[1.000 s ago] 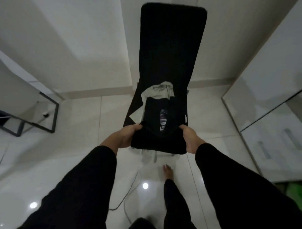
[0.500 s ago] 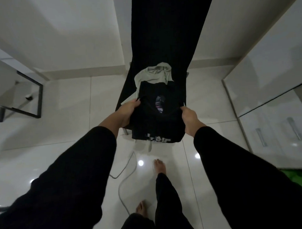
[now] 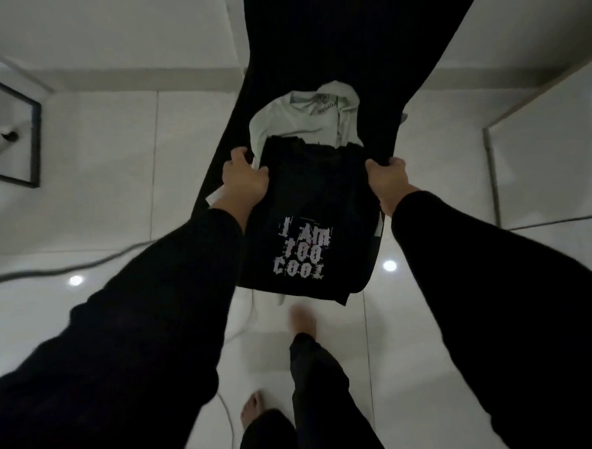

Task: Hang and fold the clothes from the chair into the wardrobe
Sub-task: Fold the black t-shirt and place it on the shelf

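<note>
I see my left hand [image 3: 244, 182] and right hand [image 3: 388, 180] each gripping one upper side of the black shirt [image 3: 307, 203], fingers curled round the cloth and clamped on its edges. The shirt lies spread between the two grips, its white print "I AM TOO COOL" below my fingers, its lower hem hanging past the front edge of the chair [image 3: 332, 55].

Just beyond my fingers, a pale green top [image 3: 304, 123] lies bunched on the seat, partly under the black shirt's collar, with a label at its neck too small for me to read in full. The chair is black, its tall back rising past the top of the picture.

The floor [image 3: 118, 163] is glossy white tile and shows two bright spots of reflected light, one outside each forearm. A grey cable [image 3: 54, 268] runs across the tiles to the left of my left hand and curves under my sleeve. A black metal frame [image 3: 33, 142] stands far left against the wall. To the right of my right hand are the white wardrobe [image 3: 553, 148] panels. My bare feet [image 3: 303, 319] stand on the tiles below the shirt, the legs in black trousers.
</note>
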`<action>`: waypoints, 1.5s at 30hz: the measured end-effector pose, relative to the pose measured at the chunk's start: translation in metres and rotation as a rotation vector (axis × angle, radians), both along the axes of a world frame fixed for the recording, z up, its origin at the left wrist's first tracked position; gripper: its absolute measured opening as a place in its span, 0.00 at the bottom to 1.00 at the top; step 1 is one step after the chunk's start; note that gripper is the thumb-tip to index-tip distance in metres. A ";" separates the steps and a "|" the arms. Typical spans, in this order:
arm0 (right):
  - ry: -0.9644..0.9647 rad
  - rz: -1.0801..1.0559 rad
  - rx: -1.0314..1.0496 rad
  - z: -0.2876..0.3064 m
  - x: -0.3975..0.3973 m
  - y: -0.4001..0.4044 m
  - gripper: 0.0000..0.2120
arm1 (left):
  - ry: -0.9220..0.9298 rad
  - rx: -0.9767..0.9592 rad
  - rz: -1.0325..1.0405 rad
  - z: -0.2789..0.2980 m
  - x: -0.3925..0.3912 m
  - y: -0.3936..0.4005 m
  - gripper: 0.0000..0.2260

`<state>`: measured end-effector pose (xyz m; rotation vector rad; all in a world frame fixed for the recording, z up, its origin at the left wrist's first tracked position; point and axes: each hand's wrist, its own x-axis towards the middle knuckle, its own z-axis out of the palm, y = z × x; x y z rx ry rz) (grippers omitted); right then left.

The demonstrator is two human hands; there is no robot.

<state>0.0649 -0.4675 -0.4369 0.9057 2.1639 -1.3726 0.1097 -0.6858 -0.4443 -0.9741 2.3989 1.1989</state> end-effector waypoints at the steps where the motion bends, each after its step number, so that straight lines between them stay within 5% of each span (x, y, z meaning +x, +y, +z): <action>1: -0.035 0.013 0.023 -0.007 0.000 0.001 0.31 | -0.041 -0.038 0.023 -0.012 0.009 0.001 0.27; 9: -0.128 0.061 0.096 -0.075 -0.013 0.019 0.45 | -0.104 -0.143 0.477 -0.056 0.083 0.031 0.36; 15: -0.170 0.048 0.025 -0.048 -0.015 0.004 0.30 | -0.237 0.126 0.866 -0.070 0.099 0.044 0.45; 19: -0.169 0.148 0.228 -0.051 -0.016 0.006 0.30 | -0.340 0.214 0.990 -0.069 0.107 0.050 0.47; 23: -0.094 0.097 0.196 -0.049 -0.014 0.002 0.09 | -0.395 0.226 0.956 -0.065 0.108 0.049 0.46; 28: -0.014 -0.005 0.013 -0.046 -0.008 -0.001 0.36 | -0.379 0.300 1.057 -0.064 0.120 0.049 0.56; 31: -0.035 0.064 0.063 -0.045 -0.004 0.002 0.32 | -0.324 0.454 1.046 -0.075 0.141 0.051 0.60; 37: 0.102 0.016 0.100 -0.051 0.006 -0.005 0.20 | -0.349 0.858 0.968 -0.074 0.167 0.056 0.40; 40: 0.119 -0.079 0.055 -0.047 0.013 -0.010 0.20 | -0.327 1.002 0.884 -0.070 0.174 0.062 0.37; 45: -0.085 -0.016 -0.248 -0.030 0.024 -0.010 0.28 | -0.038 1.123 0.883 -0.054 0.180 0.060 0.20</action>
